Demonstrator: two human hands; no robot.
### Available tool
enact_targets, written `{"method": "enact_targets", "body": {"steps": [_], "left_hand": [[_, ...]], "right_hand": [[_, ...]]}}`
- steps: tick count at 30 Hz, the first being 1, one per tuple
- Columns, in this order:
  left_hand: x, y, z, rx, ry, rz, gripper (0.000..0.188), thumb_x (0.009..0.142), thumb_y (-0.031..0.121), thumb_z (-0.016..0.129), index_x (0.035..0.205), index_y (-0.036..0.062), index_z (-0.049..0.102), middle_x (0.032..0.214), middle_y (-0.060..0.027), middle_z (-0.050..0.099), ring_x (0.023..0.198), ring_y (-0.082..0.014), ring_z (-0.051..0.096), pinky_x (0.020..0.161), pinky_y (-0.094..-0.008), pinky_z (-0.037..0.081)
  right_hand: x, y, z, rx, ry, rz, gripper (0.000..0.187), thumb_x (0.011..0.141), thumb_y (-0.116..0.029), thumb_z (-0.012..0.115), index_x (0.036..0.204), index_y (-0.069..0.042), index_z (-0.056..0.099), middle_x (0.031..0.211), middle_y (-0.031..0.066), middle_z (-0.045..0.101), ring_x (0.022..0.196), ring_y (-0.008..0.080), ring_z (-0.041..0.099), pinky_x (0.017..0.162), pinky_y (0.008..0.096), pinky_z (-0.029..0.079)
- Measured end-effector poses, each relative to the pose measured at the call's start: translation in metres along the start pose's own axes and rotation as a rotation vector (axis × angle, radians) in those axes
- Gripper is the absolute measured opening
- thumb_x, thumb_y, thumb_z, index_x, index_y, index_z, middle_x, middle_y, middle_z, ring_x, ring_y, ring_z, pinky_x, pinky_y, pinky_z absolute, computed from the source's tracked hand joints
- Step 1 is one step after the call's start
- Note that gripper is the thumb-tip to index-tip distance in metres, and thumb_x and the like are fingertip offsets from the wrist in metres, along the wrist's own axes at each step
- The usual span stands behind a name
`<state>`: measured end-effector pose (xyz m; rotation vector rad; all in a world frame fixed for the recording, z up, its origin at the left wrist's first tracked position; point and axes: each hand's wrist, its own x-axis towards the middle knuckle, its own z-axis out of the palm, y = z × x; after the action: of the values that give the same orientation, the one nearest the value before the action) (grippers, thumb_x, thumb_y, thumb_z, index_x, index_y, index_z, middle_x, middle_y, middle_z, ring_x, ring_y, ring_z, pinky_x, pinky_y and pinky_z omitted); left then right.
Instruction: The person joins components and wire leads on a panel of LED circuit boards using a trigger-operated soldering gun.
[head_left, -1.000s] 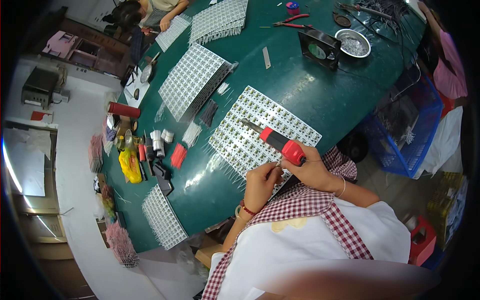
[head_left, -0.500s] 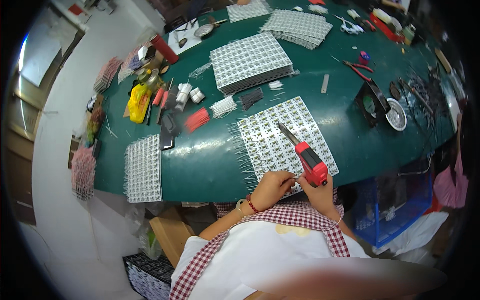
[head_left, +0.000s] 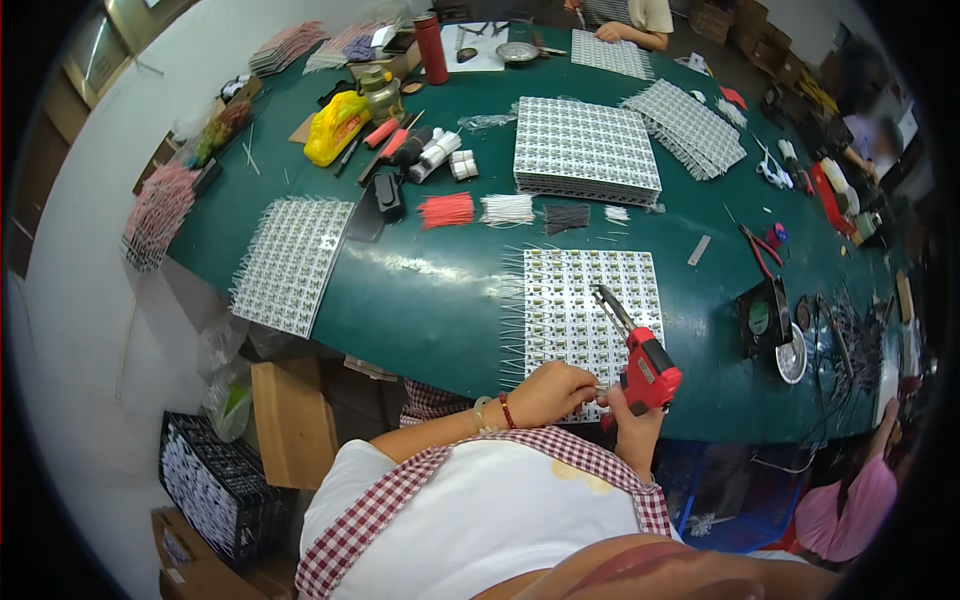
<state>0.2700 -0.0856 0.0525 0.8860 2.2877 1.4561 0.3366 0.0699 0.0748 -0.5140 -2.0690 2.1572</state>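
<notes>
A white panel of small circuit boards (head_left: pixel 590 330) lies in front of me, with thin wires sticking out along its left side. My right hand (head_left: pixel 635 430) grips a red and black soldering gun (head_left: pixel 652 372); its metal tip rests over or just above the panel, touching or not I cannot tell. Beside it, at the panel's near edge, the fingers of my left hand (head_left: pixel 556 392) are pinched together. What they hold, if anything, is too small to name. Beyond the panel lie bundles of red wires (head_left: pixel 445 210), white wires (head_left: pixel 508 209) and dark wires (head_left: pixel 566 219).
A tall stack of panels (head_left: pixel 585 150) stands beyond the wires. Another wired panel (head_left: pixel 292 265) lies at left. To the right are a black box (head_left: pixel 762 312), a white bowl (head_left: pixel 791 355) and red-handled pliers (head_left: pixel 757 250). A co-worker's hand (head_left: pixel 610 32) rests at the far edge.
The view has turned, so the table shows at a different angle and the co-worker at the far side is more visible. Both hands stay close together, the soldering gun still in my right.
</notes>
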Motion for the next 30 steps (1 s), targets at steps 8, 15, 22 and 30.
{"method": "enact_targets", "body": {"steps": [8,15,22,30], "left_hand": [[0.001,0.008,0.000,-0.053,-0.014,0.040,0.013,0.086,0.010,0.061,0.093,0.0010,0.068,0.074,-0.0135,0.067,0.063,-0.0242,0.066,0.059,-0.0329,0.051],[0.016,-0.019,-0.028,0.199,0.131,0.092,0.011,0.082,0.008,0.062,0.092,0.0044,0.066,0.086,-0.0136,0.065,0.078,-0.0301,0.064,0.069,-0.0366,0.051],[0.040,-0.066,-0.111,0.389,0.308,0.084,0.008,0.081,0.005,0.065,0.089,0.0039,0.067,0.083,-0.0110,0.064,0.073,-0.0293,0.061,0.066,-0.0351,0.049],[0.080,-0.111,-0.122,0.644,0.211,0.380,0.018,0.078,0.004,0.067,0.096,0.0084,0.068,0.073,-0.0073,0.054,0.061,-0.0237,0.056,0.054,-0.0321,0.046]], "right_hand": [[-0.001,-0.009,-0.004,0.143,0.014,0.056,0.038,0.085,-0.002,0.066,0.119,0.004,0.048,0.087,0.0071,0.062,0.071,0.0147,0.063,0.065,0.0270,0.050],[0.009,-0.014,-0.013,0.203,0.096,-0.086,0.032,0.085,0.001,0.059,0.115,0.004,0.048,0.077,0.0094,0.060,0.068,0.0150,0.058,0.063,0.0254,0.044],[0.034,-0.017,-0.053,0.478,0.030,-0.055,0.050,0.095,-0.036,0.056,0.126,0.002,0.044,0.080,0.0085,0.058,0.071,0.0173,0.059,0.065,0.0322,0.051],[0.061,-0.018,-0.033,0.281,0.066,-0.066,0.042,0.095,-0.027,0.058,0.120,0.006,0.049,0.063,0.0054,0.055,0.046,0.0111,0.052,0.044,0.0236,0.043]]}}
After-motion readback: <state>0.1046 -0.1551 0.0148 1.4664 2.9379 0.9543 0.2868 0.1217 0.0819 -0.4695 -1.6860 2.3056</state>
